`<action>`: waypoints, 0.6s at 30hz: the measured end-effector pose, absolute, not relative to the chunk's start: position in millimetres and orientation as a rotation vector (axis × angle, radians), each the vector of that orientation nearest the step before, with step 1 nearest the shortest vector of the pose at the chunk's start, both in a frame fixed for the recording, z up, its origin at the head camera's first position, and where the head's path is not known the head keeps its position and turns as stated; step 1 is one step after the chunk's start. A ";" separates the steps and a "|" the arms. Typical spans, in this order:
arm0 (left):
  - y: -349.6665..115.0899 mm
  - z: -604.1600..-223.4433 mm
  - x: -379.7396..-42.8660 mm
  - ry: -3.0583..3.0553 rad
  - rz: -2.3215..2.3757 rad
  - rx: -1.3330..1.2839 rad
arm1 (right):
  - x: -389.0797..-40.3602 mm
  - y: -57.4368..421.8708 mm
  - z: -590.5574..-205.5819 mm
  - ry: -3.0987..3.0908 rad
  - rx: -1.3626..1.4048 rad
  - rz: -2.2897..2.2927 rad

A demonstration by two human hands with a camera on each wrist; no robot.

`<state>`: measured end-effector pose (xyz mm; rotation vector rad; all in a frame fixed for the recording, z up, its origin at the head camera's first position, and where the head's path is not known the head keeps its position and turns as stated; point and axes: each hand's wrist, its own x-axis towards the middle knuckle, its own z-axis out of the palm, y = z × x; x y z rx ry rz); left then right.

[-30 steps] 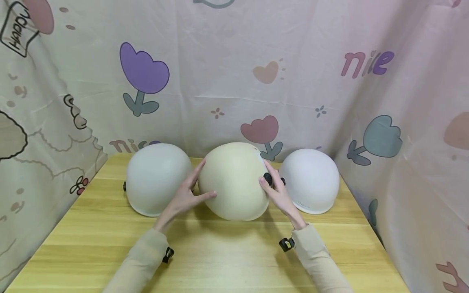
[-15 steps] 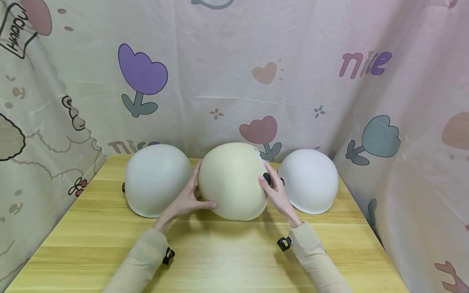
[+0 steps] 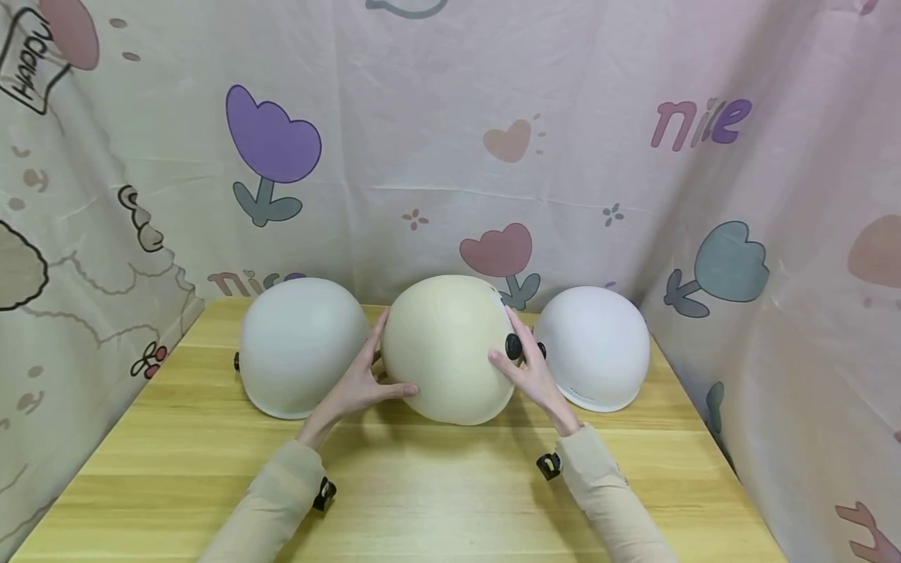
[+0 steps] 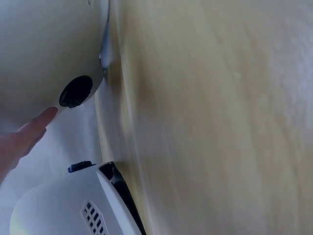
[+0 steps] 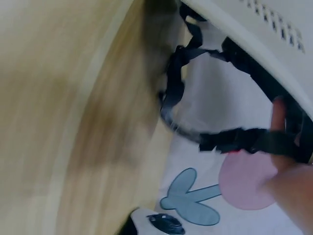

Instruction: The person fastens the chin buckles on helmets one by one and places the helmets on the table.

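Observation:
A cream helmet (image 3: 446,352) is in the middle of the head view, held between both hands. My left hand (image 3: 357,383) holds its left side, thumb across the lower front and fingers reaching behind. In the left wrist view a fingertip touches the shell beside a round black knob (image 4: 76,91). My right hand (image 3: 531,375) grips the right side, thumb on the shell near another black knob. In the right wrist view its fingers reach under the rim, and a black strap (image 5: 173,88) hangs there. Whether the helmet touches the table is hard to tell.
A greyish-white helmet (image 3: 303,348) stands close on the left, and a white helmet (image 3: 594,348) on the right. All are on a wooden table (image 3: 436,493). A printed curtain (image 3: 401,133) hangs behind and along both sides.
My left thumb has slid lower on the cream helmet. The right thumb has shifted left onto the shell, showing more of the black knob. The helmet has barely moved.

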<state>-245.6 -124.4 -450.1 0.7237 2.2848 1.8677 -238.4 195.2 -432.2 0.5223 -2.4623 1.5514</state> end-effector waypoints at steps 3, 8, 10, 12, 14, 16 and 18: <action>-124.0 -450.2 -245.8 2.288 1.867 0.724 | -241.2 197.4 -435.8 -2.378 0.598 1.681; -124.2 -450.4 -245.7 2.297 1.864 0.719 | -244.3 197.8 -438.5 -2.283 0.654 1.740; -124.0 -449.8 -245.7 2.298 1.862 0.722 | -244.6 197.6 -438.9 -2.276 0.645 1.736; -124.0 -449.5 -245.6 2.301 1.858 0.730 | -245.4 197.3 -440.1 -2.269 0.640 1.741; -123.9 -449.3 -245.6 2.302 1.858 0.731 | -245.8 196.8 -441.6 -2.261 0.631 1.751; -123.6 -449.3 -245.5 2.306 1.858 0.728 | -245.9 196.1 -443.2 -2.249 0.613 1.768; -123.4 -449.3 -245.3 2.314 1.853 0.728 | -245.6 195.1 -445.1 -2.232 0.583 1.796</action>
